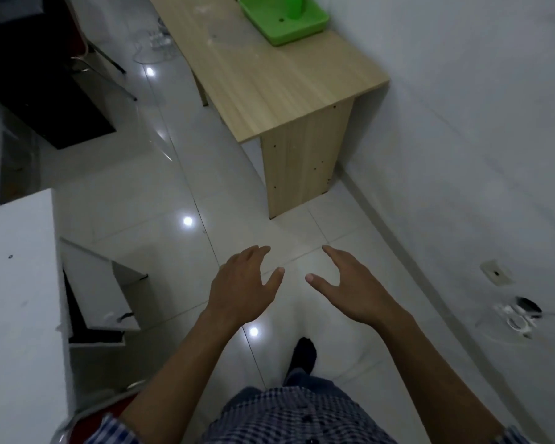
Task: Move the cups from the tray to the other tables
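Note:
A green tray [297, 32] rests on the far end of a light wooden table [269, 78] against the right wall. One green cup [294, 6] stands upright in the tray, its top cut off by the frame edge. My left hand [242, 283] and my right hand [350, 285] are stretched out in front of me over the tiled floor, well short of the table. Both hold nothing and their fingers are spread.
A white table [16, 283] stands at my left, with an open white cabinet door [96, 290] beneath it. A dark chair [45, 75] and a clear fan base [154, 46] are at the upper left. The white wall [478, 123] with a socket [495, 273] runs along the right.

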Action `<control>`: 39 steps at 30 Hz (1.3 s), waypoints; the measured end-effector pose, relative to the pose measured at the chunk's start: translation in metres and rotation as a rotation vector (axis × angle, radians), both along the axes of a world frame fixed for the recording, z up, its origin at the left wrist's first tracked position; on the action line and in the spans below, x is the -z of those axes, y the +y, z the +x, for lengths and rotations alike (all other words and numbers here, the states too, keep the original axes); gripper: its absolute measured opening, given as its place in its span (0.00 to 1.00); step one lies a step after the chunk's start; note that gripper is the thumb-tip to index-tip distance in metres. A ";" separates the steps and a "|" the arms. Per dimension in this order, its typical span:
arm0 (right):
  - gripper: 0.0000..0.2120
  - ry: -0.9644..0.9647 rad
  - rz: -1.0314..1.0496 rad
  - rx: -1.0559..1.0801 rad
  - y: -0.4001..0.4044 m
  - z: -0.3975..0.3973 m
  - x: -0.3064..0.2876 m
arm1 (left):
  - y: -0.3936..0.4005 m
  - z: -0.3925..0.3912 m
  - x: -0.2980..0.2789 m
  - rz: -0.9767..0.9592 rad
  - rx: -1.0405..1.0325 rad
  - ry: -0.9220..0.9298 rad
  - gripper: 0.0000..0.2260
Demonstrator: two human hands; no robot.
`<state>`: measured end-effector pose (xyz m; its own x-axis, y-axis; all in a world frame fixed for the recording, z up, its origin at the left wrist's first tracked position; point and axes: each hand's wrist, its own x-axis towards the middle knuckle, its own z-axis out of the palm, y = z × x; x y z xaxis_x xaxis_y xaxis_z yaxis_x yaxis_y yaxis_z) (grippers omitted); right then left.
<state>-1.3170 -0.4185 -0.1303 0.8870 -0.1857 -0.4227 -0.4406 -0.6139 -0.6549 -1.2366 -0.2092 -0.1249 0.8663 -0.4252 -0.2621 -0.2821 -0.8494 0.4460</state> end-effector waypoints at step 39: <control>0.42 0.046 0.051 0.004 0.094 0.533 -0.002 | 0.111 0.523 0.004 -0.105 -0.047 0.018 0.26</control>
